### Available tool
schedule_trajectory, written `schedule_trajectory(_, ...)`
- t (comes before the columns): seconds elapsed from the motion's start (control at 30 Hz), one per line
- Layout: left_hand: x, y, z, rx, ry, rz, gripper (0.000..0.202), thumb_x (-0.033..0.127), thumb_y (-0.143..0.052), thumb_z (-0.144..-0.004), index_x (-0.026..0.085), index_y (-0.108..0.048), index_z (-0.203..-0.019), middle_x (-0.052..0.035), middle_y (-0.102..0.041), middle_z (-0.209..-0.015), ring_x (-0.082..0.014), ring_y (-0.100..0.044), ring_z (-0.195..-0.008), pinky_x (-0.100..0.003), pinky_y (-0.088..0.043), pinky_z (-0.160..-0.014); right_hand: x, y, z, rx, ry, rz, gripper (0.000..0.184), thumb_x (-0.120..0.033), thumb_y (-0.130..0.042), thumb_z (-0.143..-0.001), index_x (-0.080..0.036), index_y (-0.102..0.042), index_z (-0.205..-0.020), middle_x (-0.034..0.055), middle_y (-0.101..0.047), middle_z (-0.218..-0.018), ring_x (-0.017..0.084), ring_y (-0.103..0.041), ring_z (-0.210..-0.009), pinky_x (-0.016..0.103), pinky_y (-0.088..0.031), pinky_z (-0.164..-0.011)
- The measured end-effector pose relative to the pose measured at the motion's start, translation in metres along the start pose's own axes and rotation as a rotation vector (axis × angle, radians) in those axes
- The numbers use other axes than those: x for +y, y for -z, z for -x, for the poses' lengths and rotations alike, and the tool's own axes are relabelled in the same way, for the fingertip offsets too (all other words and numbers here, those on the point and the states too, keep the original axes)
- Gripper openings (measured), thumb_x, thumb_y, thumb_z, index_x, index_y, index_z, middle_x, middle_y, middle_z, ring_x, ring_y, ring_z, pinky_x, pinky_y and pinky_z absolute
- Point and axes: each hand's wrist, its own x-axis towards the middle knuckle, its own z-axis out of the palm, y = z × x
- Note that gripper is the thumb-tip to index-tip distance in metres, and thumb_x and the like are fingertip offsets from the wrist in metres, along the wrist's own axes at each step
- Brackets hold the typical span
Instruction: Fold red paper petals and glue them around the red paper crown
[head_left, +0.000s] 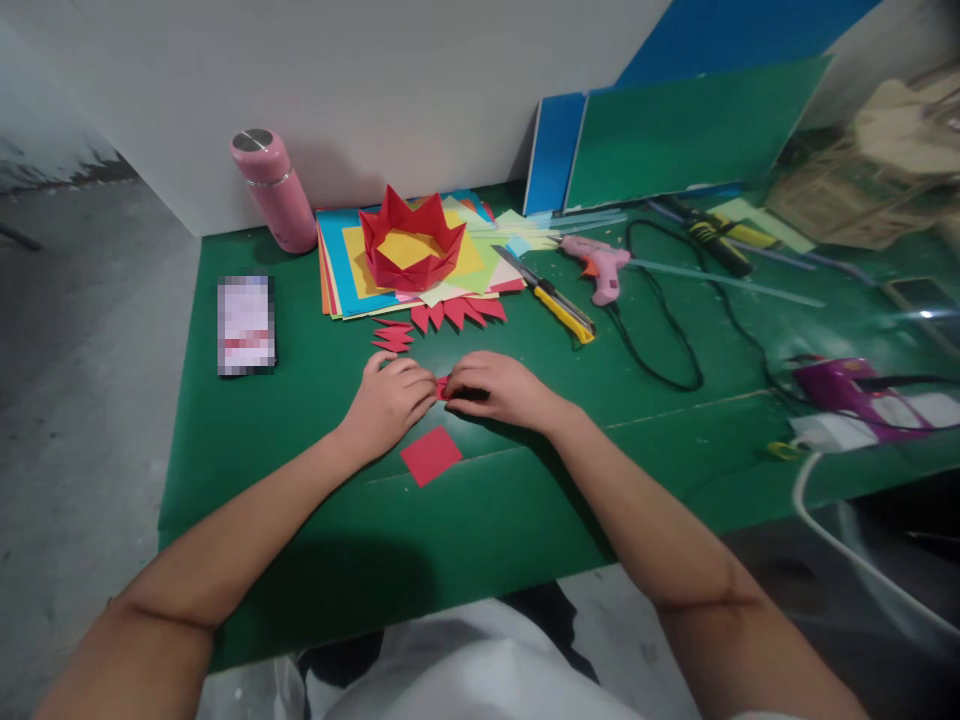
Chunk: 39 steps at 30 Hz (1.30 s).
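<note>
Between my two hands is a small piece of red paper (442, 388), mostly covered by the fingers. My left hand (391, 402) presses its fingertips on the paper's left side, against the green table. From the right, my right hand (499, 390) pinches the same piece with curled fingers. A flat red paper square (431, 456) lies just in front of the hands. Beyond them are several folded red paper points (459, 314), with a small group (392, 335) beside these to the left. A red folded paper ring (412, 265) with pointed tips stands on a stack of coloured paper (336, 268).
A pink bottle (277, 195) and a blurred-out flat object (246, 326) are at the left. Right of the paper stack lie a yellow utility knife (559, 305) and a pink glue gun (600, 265) with its black cord. A purple power strip (844, 390) sits far right.
</note>
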Motion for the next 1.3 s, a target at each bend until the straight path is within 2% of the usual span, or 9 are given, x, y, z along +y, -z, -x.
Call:
schedule_trajectory(0.37,0.001,0.0,-0.002,0.011,0.034,0.057,0.021,0.031,-0.051,-0.095,0.021,-0.068,-0.084,-0.0018,-0.074,-0.099,-0.0193,-0.062,-0.096,-0.043,-0.03,-0.096,0.002,-0.005,-0.002,0.015,-0.013,0.045,0.022,-0.027,-0.049,-0.095,-0.018,-0.067,-0.088,0.0073,-0.066,-0.083,0.018,-0.058,-0.08,0.03,-0.045,-0.073)
schedule_trajectory(0.73,0.004,-0.006,-0.004,0.022,0.102,0.103,0.021,0.027,-0.05,-0.094,0.02,-0.066,-0.082,-0.0028,-0.073,-0.097,-0.0191,-0.061,-0.094,-0.04,-0.033,-0.09,-0.001,-0.008,-0.005,0.062,-0.154,0.042,0.016,-0.027,-0.055,-0.092,-0.018,-0.064,-0.081,0.0068,-0.064,-0.079,0.019,-0.057,-0.078,0.031,-0.043,-0.071)
schedule_trajectory(0.93,0.003,-0.008,-0.003,0.041,0.133,0.141,0.02,0.024,-0.052,-0.092,0.019,-0.065,-0.077,-0.0022,-0.071,-0.097,-0.0177,-0.061,-0.092,-0.039,-0.035,-0.088,0.002,0.0,0.0,0.004,-0.103,-0.084,0.013,-0.028,-0.058,-0.091,-0.019,-0.066,-0.087,0.0062,-0.064,-0.085,0.018,-0.059,-0.082,0.03,-0.045,-0.074)
schedule_trajectory(1.1,0.002,-0.011,-0.001,0.091,0.139,0.091,0.017,0.026,-0.058,-0.089,0.019,-0.067,-0.077,-0.0045,-0.066,-0.097,-0.0191,-0.057,-0.092,-0.038,-0.037,-0.084,-0.003,-0.002,-0.002,0.037,-0.136,-0.044,0.019,-0.025,-0.051,-0.093,-0.018,-0.064,-0.081,0.0063,-0.062,-0.08,0.018,-0.057,-0.078,0.03,-0.044,-0.071)
schedule_trajectory(1.3,0.002,-0.013,0.001,0.118,0.185,0.071,0.018,0.029,-0.059,-0.088,0.019,-0.068,-0.076,-0.005,-0.061,-0.094,-0.0197,-0.054,-0.092,-0.038,-0.038,-0.083,-0.007,-0.002,-0.004,0.049,-0.167,-0.051,0.019,-0.025,-0.051,-0.092,-0.018,-0.062,-0.078,0.0056,-0.061,-0.078,0.017,-0.055,-0.075,0.029,-0.042,-0.068)
